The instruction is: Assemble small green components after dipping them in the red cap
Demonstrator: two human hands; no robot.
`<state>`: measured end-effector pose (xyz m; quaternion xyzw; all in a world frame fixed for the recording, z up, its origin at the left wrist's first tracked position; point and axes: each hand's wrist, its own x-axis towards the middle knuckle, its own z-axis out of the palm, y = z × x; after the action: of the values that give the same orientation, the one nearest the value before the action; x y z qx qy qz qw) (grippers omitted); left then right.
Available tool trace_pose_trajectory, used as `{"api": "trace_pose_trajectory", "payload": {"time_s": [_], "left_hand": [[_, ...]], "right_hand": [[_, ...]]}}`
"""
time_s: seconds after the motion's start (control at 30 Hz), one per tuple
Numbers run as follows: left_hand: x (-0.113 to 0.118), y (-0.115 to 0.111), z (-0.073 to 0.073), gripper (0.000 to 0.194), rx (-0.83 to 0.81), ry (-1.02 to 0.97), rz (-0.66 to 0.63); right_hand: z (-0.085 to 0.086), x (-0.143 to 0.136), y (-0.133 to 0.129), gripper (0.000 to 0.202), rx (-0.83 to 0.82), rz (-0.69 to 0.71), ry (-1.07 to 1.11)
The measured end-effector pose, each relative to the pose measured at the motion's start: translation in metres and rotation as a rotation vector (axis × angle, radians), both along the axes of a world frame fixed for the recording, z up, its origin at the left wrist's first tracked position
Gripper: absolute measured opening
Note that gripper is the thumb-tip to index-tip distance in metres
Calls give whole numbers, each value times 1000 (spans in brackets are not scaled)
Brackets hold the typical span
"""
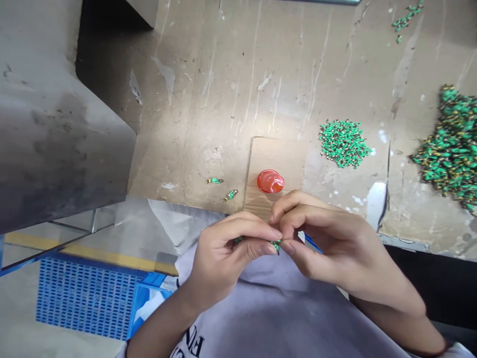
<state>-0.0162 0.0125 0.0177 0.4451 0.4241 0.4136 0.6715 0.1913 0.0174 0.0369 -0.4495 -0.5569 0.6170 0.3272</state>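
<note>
My left hand (227, 253) is closed, with thumb and forefinger pinching a small green piece (276, 244) with dark ends. A bit more green shows further back between those fingers. Against it, the thumb and forefinger of my right hand (331, 243) meet in a pinch at the piece's right end; the fingertips hide most of it. Just beyond my hands a small round red dish (271, 181) with glossy contents sits on a flat cardboard sheet (278, 149). To its left lie two green pieces with brownish ends, one level (215, 181) and one slanted (230, 195).
A round heap of small green pieces (345, 143) lies right of the cardboard, and a larger green-and-yellow pile (452, 149) at the right edge. A few more (406, 17) lie far right. A metal housing (63, 129) borders the left; a blue crate (85, 296) stands below.
</note>
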Motion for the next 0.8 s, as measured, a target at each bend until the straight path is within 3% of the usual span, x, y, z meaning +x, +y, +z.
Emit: {"api": "trace_pose_trajectory", "payload": {"time_s": [0.27,0.57,0.8], "left_hand": [[0,2,-1,5,-13,5,5],[-2,0,-3,6,6,21,9],[-5,-11,-14,13,-38,-96,81]], "right_hand": [[3,4,5,11,24,62,-32],[21,4,12,14,40,174,-139],[23,2,4,7,74,112,-120]]}}
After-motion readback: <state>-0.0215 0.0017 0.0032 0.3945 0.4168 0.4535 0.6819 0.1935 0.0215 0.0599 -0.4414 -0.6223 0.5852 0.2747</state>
